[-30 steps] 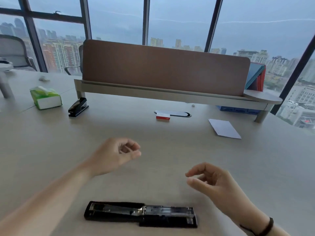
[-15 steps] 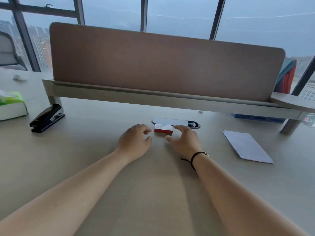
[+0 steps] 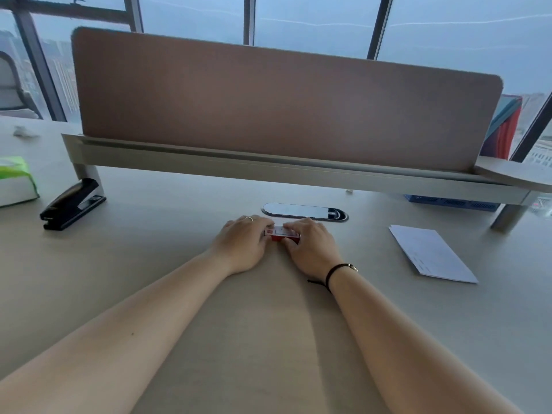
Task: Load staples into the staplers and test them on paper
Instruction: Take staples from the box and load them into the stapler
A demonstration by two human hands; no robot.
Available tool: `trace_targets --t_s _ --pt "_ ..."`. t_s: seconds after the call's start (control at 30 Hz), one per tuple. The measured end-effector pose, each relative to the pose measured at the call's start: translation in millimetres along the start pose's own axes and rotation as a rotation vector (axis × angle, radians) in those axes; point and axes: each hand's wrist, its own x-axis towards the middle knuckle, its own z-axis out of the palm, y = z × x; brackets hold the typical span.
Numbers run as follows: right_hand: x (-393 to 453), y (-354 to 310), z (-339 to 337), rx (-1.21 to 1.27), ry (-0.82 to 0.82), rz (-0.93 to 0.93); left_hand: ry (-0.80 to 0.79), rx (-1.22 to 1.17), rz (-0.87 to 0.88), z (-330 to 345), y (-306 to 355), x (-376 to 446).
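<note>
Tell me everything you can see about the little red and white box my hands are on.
The small red and white cardboard box lies flat on the pale wood desk, just in front of the oval grey cable port. Its top is white with a red patch at the left end; its front side is red. The left hand and right hand grip its two ends. Whether it is opened cannot be told.

Both hands [image 3: 242, 245] now clasp the staple box [image 3: 282, 233].

Desk [image 3: 89, 294]: pale wood-grain surface, seen across the lower frame.
Partition [image 3: 283, 106]: brown panel mounted on a grey rail, centre frame.
Windows [image 3: 313, 22]: dark-framed glazing along the top; grey overcast daylight admitted.
Chair [image 3: 12, 88]: partly visible at upper left.
</note>
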Motion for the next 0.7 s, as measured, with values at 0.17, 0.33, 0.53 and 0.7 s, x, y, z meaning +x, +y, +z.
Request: trace_targets --t_s 0.17,0.33,0.53,0.7 --pt "-52 -10 -14 0.071 -0.038 -0.031 -0.01 -0.092 0.05 -9 10 -45" --pt "-125 -24 -36 0.136 -0.089 -0.066 -0.065 -0.209 0.093 -31 27 -113" --pt "-202 -38 -56 0.213 -0.149 -0.098 -0.127 -0.359 0.131 -58 49 -183" --pt "-244 -47 -64 0.254 -0.177 -0.102 -0.205 -0.436 0.147 -72 59 -217"
